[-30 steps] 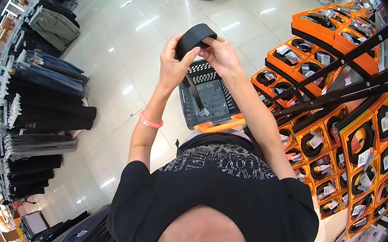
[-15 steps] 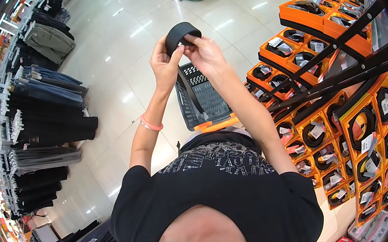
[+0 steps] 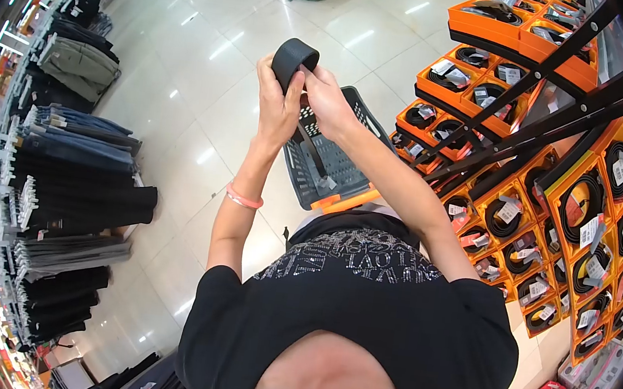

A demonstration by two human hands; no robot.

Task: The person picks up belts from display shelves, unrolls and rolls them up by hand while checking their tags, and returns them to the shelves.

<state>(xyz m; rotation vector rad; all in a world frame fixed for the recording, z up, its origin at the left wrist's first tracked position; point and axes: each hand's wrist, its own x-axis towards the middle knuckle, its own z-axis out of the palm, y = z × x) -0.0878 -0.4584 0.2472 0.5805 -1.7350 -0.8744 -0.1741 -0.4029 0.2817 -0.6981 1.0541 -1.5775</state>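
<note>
Black belt (image 3: 287, 57) curling between two hands above a shopping basket

Rolled into a wide ring, the black belt is resting in a shopper's raised hands, up beyond the dark basket (image 3: 343, 169) with its orange handle (image 3: 347, 198). The left hand (image 3: 276, 110) is wrapping the roll from the outer side, its thumb pressing near the lower edge. The right hand (image 3: 328, 106) is meeting it from the other side, its fingers drawn together on the ring's near edge, the tips partly hidden. Beside the shopper, orange trays (image 3: 492, 27) are holding many more coiled belts.

As far as the view is showing, the belt is already out of the trays and rolled up; the handling appears to be continuing, since neither hand is letting go and the belt is not lying in any tray or in the basket. A dark strip (image 3: 317, 158) is running down inside the basket, but what it is cannot be told.

Compared with half a second earlier, the ring is showing a narrower opening, the pale speck within it is no longer visible, and the right hand is sitting slightly lower, exposing more of the basket's far rim.
</note>
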